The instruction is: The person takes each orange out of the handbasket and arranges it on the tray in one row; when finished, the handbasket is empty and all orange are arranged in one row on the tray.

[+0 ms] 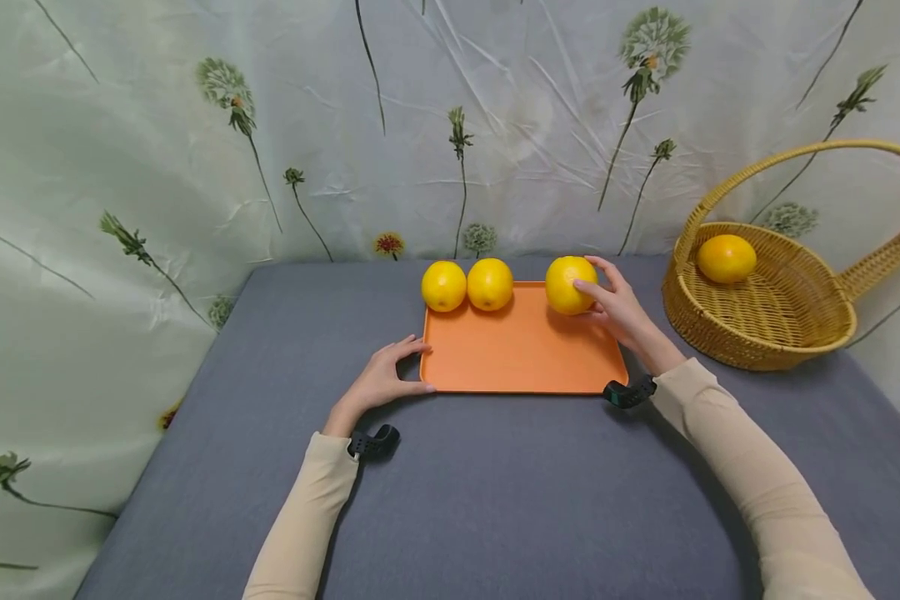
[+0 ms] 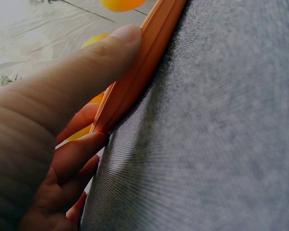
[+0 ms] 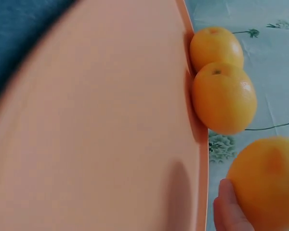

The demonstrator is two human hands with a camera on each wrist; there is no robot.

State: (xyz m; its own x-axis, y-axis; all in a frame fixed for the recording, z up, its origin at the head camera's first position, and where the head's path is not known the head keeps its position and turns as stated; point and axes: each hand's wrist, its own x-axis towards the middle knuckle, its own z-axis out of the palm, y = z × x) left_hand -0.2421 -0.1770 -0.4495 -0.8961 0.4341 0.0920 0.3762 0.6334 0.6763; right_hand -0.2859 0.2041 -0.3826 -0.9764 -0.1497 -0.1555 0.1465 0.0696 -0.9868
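Observation:
My right hand [image 1: 621, 310] holds an orange [image 1: 565, 285] over the back right part of an orange-coloured tray [image 1: 521, 354], its thumb and fingers around the fruit's right side. In the right wrist view this orange [image 3: 267, 183] seems raised off the tray, with a shadow below. Two more oranges [image 1: 444, 287] [image 1: 490, 284] sit side by side at the tray's back left corner. At the front left corner my left hand [image 1: 378, 382] grips the tray, the thumb [image 2: 98, 60] on its front rim and fingers at its left side.
On the right stands a wicker basket [image 1: 765, 350] with a tall arched handle and one orange [image 1: 726, 258] inside. A grey cloth [image 1: 510, 492] covers the table. Behind hangs a flower-printed curtain [image 1: 420, 108]. Both wrists carry black bands [image 1: 375, 442].

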